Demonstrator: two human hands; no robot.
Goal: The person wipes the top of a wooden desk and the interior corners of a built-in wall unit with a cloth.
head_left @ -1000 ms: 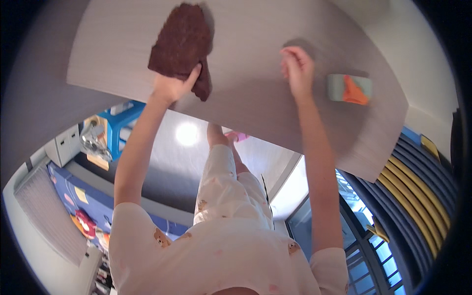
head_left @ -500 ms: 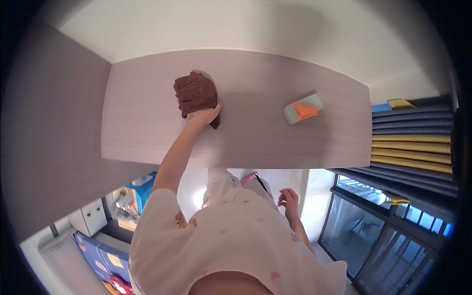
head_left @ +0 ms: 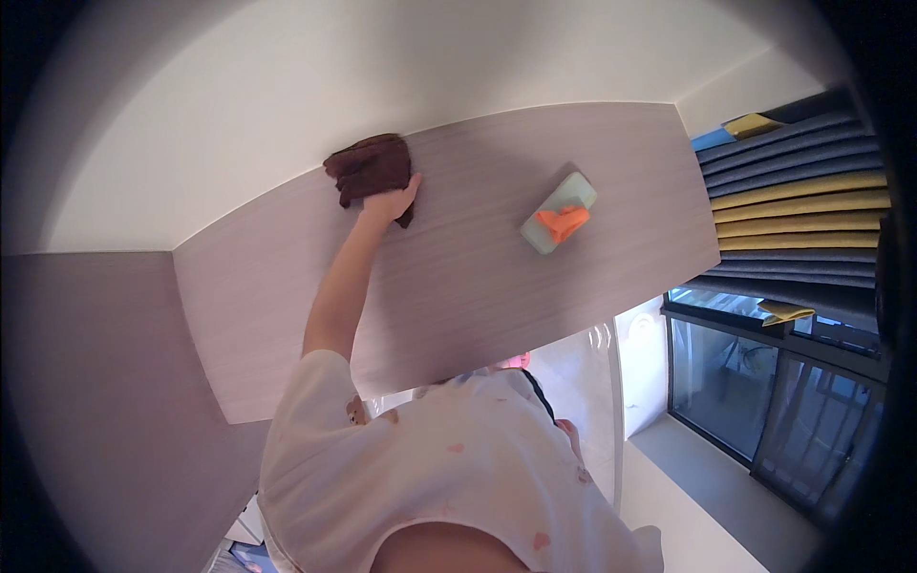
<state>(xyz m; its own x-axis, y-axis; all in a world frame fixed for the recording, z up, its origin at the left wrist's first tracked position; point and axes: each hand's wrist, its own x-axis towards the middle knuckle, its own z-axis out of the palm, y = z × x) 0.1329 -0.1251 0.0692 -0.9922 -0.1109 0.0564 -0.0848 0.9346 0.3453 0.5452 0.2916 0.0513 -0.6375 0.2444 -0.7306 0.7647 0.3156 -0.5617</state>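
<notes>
My left hand (head_left: pixel 390 202) is on a dark brown cloth (head_left: pixel 371 164), with its thumb along the right edge and most fingers hidden by the folds. The bunched cloth lies on the pale wood-grain top (head_left: pixel 468 277), right up at its back edge by the wall. Low at my right side, only a small part of my right hand (head_left: pixel 569 435) shows beside my shirt, and its fingers cannot be made out. A pale green rectangular case (head_left: pixel 546 241) sits on the top to the right of the cloth, with a crumpled orange piece (head_left: pixel 565 224) on it.
A cream wall (head_left: pixel 239 143) rises behind the top, and a grey-brown side panel (head_left: pixel 95 353) stands at the left. Folded grey and yellow curtains (head_left: pixel 798 215) hang on the right, above a dark-framed window (head_left: pixel 721 382).
My left hand has pushed the brown cloth farther back, to the wall edge. The view has tilted, and my right hand has become mostly hidden beside my body.
</notes>
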